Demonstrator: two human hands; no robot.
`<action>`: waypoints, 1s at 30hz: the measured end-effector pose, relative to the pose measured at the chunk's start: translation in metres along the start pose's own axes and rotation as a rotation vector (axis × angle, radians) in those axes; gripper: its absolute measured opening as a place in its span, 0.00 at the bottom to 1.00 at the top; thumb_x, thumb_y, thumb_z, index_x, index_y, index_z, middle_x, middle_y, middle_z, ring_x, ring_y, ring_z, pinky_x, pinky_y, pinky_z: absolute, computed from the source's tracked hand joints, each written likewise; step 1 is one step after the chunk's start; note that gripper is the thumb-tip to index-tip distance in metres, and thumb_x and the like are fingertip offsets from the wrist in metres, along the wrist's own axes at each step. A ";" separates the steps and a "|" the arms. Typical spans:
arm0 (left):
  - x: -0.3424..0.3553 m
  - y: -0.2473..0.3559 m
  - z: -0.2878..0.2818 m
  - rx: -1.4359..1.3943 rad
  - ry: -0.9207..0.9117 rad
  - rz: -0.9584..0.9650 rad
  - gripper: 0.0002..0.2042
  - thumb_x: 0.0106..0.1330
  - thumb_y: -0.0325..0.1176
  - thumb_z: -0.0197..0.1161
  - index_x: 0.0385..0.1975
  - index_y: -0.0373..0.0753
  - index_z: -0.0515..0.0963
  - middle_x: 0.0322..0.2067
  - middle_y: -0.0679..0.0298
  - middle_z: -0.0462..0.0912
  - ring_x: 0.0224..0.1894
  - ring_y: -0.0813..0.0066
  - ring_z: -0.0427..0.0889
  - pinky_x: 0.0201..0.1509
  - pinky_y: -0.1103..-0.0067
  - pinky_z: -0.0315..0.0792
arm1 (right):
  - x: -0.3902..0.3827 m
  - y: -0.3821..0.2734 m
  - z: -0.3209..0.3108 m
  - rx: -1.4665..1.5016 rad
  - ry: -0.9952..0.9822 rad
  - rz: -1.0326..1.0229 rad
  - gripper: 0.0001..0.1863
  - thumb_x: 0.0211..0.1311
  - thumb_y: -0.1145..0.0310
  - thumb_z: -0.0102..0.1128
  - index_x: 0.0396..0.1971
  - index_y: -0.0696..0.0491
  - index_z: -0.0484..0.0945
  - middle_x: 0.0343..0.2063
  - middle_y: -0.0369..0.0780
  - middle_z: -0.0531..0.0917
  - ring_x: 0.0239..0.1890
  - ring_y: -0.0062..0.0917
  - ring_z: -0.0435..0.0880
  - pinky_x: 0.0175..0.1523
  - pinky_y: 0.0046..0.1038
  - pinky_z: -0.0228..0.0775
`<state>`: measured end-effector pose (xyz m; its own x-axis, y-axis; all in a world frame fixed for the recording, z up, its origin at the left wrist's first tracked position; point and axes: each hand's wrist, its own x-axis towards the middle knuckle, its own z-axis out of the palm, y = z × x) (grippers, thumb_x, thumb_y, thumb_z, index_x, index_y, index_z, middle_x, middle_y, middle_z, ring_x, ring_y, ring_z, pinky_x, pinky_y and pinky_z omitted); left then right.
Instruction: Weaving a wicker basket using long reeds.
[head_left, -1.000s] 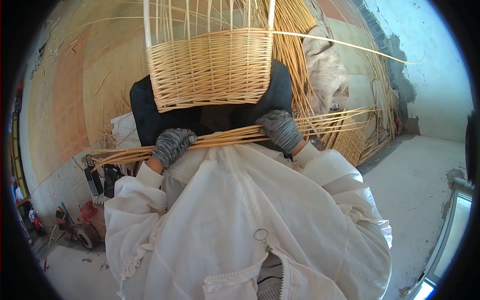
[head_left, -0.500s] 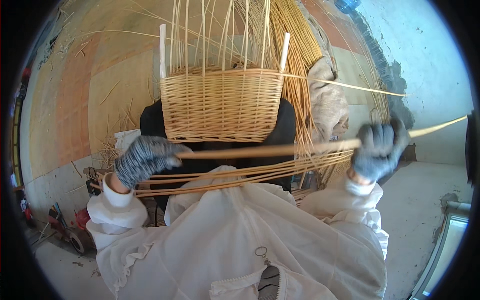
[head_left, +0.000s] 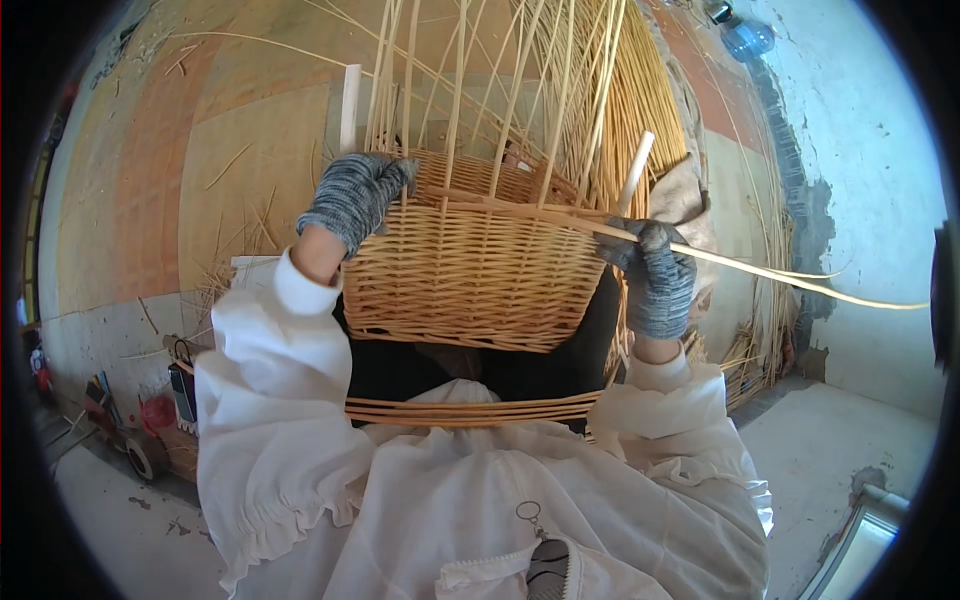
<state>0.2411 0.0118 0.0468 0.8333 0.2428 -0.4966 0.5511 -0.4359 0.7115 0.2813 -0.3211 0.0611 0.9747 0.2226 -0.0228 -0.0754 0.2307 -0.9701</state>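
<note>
A woven wicker basket [head_left: 475, 275] sits on my lap, its light upright stakes [head_left: 458, 100] rising from the rim and a pale peg standing at each front corner. At the basket's left rim, my left hand [head_left: 355, 200], in a grey knit glove, is closed on one end of a willow rod [head_left: 735, 262]. The rod lies along the rim among the stakes. My right hand [head_left: 660, 275], also gloved, is closed around it by the right corner, and its thin tip reaches far right. A second thin strand lies close to that tip. My left fingertips are partly hidden.
Several loose willow rods [head_left: 470, 410] lie across my lap. A large bundle of rods [head_left: 640, 90] rests on the floor behind the basket, with brown sacking [head_left: 690, 195] beside it. A blue plastic bottle [head_left: 748, 40] stands by the wall. Tools and a wheeled object [head_left: 145, 458] lie at left.
Both hands have moved forward from above my lap to the basket rim, bringing the willow rod against the stakes. The basket now appears tilted, with more of its inside showing.
</note>
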 end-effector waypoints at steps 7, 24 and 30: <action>-0.006 -0.024 0.006 -0.327 0.064 0.134 0.15 0.68 0.37 0.55 0.46 0.31 0.75 0.34 0.58 0.80 0.33 0.74 0.80 0.22 0.82 0.76 | 0.003 0.029 0.007 0.115 -0.120 0.173 0.18 0.61 0.58 0.60 0.35 0.61 0.75 0.37 0.50 0.81 0.36 0.37 0.83 0.41 0.34 0.80; 0.007 0.006 0.048 0.259 -0.119 0.345 0.23 0.65 0.44 0.59 0.50 0.30 0.71 0.43 0.48 0.79 0.50 0.59 0.77 0.54 0.73 0.70 | -0.025 0.019 -0.007 -0.064 -0.101 -0.070 0.12 0.53 0.66 0.68 0.29 0.59 0.76 0.31 0.45 0.83 0.35 0.29 0.83 0.43 0.26 0.78; 0.005 0.009 0.047 0.222 -0.119 0.389 0.22 0.62 0.47 0.61 0.47 0.34 0.73 0.41 0.50 0.80 0.46 0.59 0.79 0.52 0.73 0.71 | -0.004 0.008 -0.005 -0.430 -0.119 0.046 0.11 0.46 0.73 0.71 0.24 0.59 0.75 0.29 0.41 0.83 0.34 0.24 0.82 0.43 0.25 0.75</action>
<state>0.2481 -0.0315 0.0272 0.9584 -0.0705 -0.2764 0.1652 -0.6529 0.7392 0.2783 -0.3247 0.0521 0.9393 0.3370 -0.0644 0.0014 -0.1912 -0.9815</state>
